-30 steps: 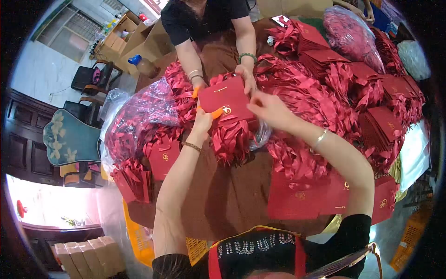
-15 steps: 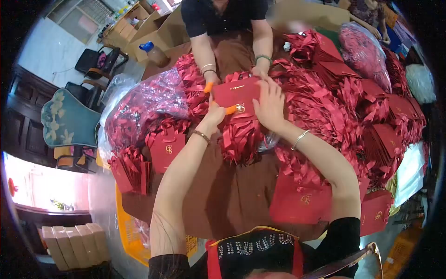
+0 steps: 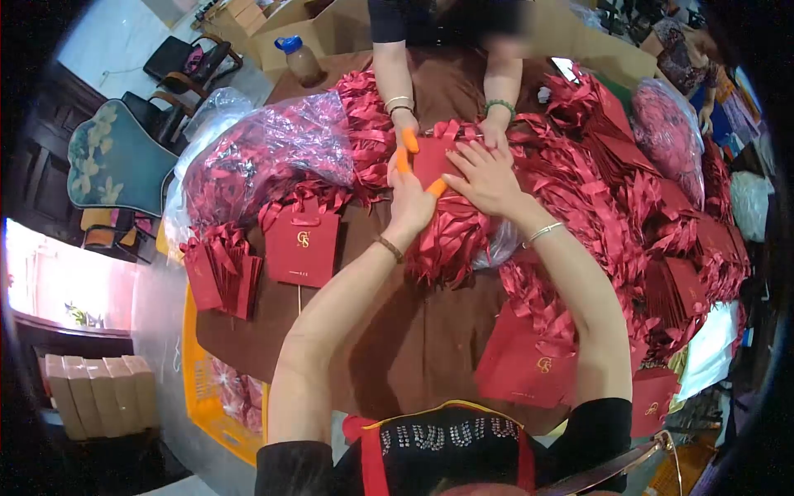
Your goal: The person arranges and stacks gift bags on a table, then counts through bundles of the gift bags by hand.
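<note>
Just beyond the ribbon bunch (image 3: 451, 248), the left hand (image 3: 413, 202) is clamping its fingers on the red bag (image 3: 428, 159); the right hand (image 3: 490, 180) is pressing, fingers slightly apart. With a co-worker's hand (image 3: 495, 135) also crowding in, mismatched pulls are risking creases.

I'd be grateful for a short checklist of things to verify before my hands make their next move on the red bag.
1. Left hand at the side of the red bag, orange-covered thumb on top: ok.
2. Right hand flat, fingers spread, over the bag's other side: ok.
3. Co-worker's hands away from the bag: not ok, both are at its far end.
4. Ribbons clear of the bag's near edge: not ok, a bunch spills out there.
5. Gold logo on the bag unmarked: cannot tell, no logo shows on the visible part.
6. Bottle away from the hands: ok.
</note>
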Motion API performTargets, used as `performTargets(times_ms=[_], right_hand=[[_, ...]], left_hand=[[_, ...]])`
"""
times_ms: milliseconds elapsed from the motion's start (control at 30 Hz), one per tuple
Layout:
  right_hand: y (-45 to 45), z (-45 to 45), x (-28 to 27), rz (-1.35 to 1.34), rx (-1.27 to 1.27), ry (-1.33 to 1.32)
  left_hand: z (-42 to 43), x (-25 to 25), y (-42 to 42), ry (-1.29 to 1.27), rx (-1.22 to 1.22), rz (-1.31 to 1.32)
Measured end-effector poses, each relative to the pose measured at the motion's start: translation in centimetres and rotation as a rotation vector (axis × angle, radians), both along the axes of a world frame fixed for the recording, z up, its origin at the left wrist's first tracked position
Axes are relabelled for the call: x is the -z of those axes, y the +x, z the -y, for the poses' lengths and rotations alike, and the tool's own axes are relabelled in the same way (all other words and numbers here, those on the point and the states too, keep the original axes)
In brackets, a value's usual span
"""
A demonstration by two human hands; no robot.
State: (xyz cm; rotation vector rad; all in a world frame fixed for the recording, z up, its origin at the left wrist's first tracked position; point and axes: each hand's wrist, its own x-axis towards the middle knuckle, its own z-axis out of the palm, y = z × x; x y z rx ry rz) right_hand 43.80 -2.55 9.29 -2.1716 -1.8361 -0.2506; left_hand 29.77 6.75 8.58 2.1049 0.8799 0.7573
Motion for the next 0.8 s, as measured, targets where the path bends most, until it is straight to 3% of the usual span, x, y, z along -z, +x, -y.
performTargets(times_ms=[100, 133, 200, 233, 267, 367, 400, 500, 567, 667, 800], right_hand=[[0.1, 0.4, 0.0, 0.018, -0.025, -0.018], [0.1, 0.4, -0.1, 0.029, -0.015, -0.028], [0.7, 0.1, 0.6, 0.123, -0.065, -0.001], [0.8, 0.0, 0.9, 0.112, -0.072, 0.029], [0.7, -0.1, 0.9, 0.093, -0.078, 0.056], [0.4, -0.1, 0.4, -0.010, -0.064, 0.034], [0.3, -0.1, 0.4, -0.003, -0.078, 0.033], [-0.1, 0.3, 0.0, -0.013, -0.041, 0.023], [0.0, 0.3, 0.4, -0.005, -0.039, 0.007], [-0.2, 0.4, -0.1, -0.019, -0.020, -0.044], [-0.2, 0.3, -0.1, -0.062, -0.010, -0.083]], left_hand=[[-0.1, 0.4, -0.4, -0.049, 0.062, -0.232], [0.0, 0.0, -0.5, -0.008, 0.078, -0.173], [0.9, -2.9, -1.1, -0.075, 0.079, -0.506], [0.8, -2.5, -1.6, 0.108, 0.083, -0.514], [0.0, -2.9, -2.0, -0.008, 0.204, -0.480], [-1.4, 1.4, -2.3, -0.195, 0.404, -0.024], [-0.7, 0.1, -2.7, -0.165, 0.357, -0.121], [-0.3, -0.4, -3.2, -0.338, 0.382, -0.066], [-0.6, 0.3, -2.7, -0.162, 0.335, -0.168], [0.2, -1.6, -3.1, -0.176, 0.270, -0.282], [0.6, -1.1, -3.1, -0.151, 0.260, -0.231]])
